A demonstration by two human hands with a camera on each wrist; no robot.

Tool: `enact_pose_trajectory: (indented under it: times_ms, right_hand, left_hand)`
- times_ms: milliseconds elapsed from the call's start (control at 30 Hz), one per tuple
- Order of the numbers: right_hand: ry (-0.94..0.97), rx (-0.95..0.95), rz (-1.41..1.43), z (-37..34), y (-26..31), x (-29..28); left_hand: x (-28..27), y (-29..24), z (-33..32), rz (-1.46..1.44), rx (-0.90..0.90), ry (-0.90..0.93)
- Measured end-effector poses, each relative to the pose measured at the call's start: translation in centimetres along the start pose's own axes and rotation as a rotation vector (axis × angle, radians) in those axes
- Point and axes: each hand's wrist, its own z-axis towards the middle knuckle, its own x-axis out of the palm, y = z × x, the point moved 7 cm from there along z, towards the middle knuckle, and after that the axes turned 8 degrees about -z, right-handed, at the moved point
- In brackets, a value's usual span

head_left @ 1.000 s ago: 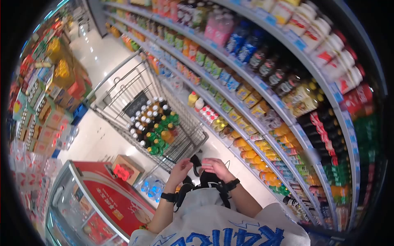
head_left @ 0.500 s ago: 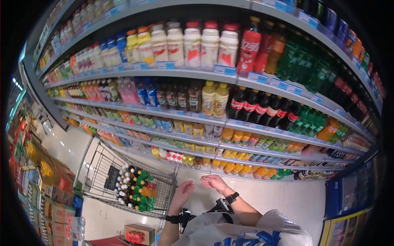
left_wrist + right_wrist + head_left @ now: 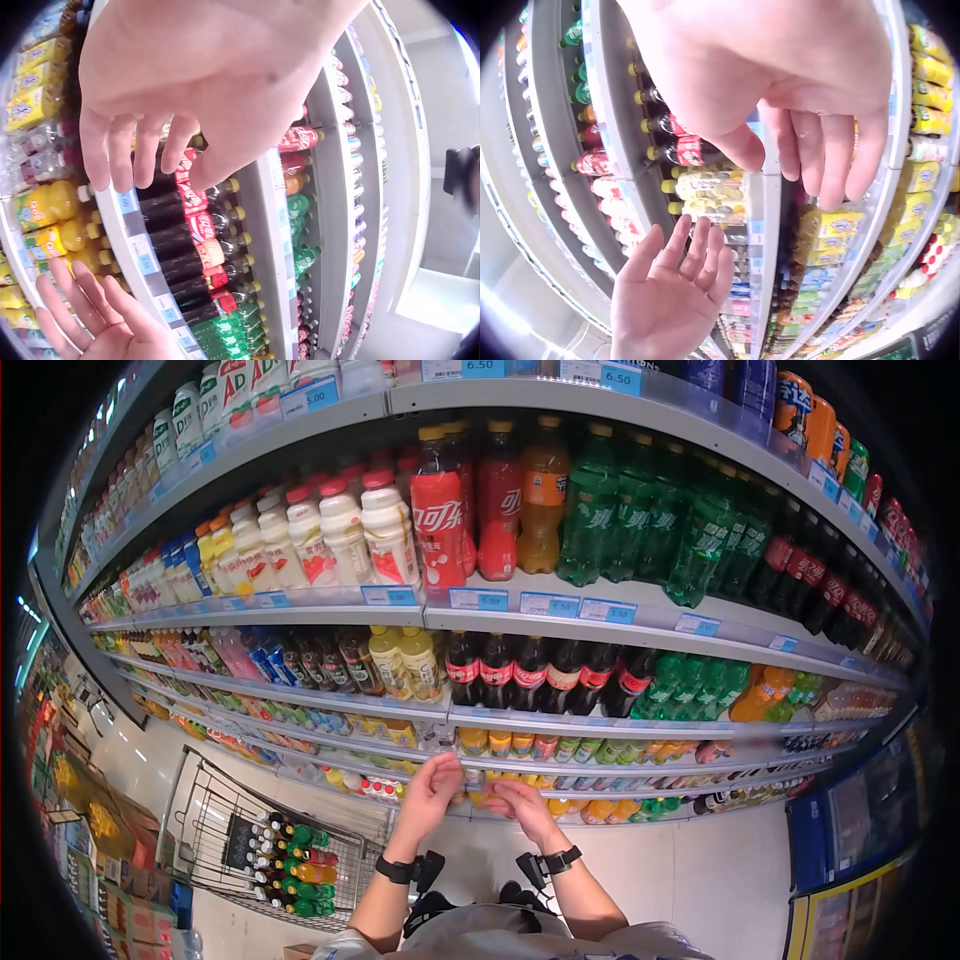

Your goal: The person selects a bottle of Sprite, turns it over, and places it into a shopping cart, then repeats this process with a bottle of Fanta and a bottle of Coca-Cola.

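My left hand is raised in front of the shelving, fingers loosely bent and holding nothing. Beside it, the right hand is also empty, with its fingers relaxed and a small gap between the two. Both overlap the lower shelves in the head view. Just above them stands a row of dark cola bottles with red labels. In the left wrist view these cola bottles lie behind the left hand. Yellow-labelled drink bottles show near the right hand in the right wrist view.
A wire shopping cart with several bottles in it stands at the lower left. Higher up are green soda bottles, a red cola bottle and white bottles. A blue cabinet borders the right side.
The view has swung right and come closer to the shelves. The cart now sits at the lower left. Both hands have stayed empty, now raised before the lower shelves.
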Motion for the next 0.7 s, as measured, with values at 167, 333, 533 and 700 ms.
enact_pose_trajectory:
  times_ms: [167, 333, 533, 700]
  right_hand:
    - [-0.015, -0.334, -0.081, 1.1, 11.5, 0.1]
    - [-0.029, -0.621, -0.137, 2.1, 21.4, 2.9]
    - [-0.22, -0.968, -0.413, 1.8, 30.0, 8.6]
    - [-0.471, -1.254, -0.724, 1.4, 35.9, 11.5]
  left_hand:
    - [2.7, -7.7, 5.2, 0.049, 0.157, 0.034]
    - [3.3, -15.2, 8.9, 0.002, 0.379, 0.046]
    - [2.1, -19.4, 12.4, -0.06, 0.521, 0.065]
    - [2.8, -22.9, 14.0, -0.012, 0.668, 0.13]
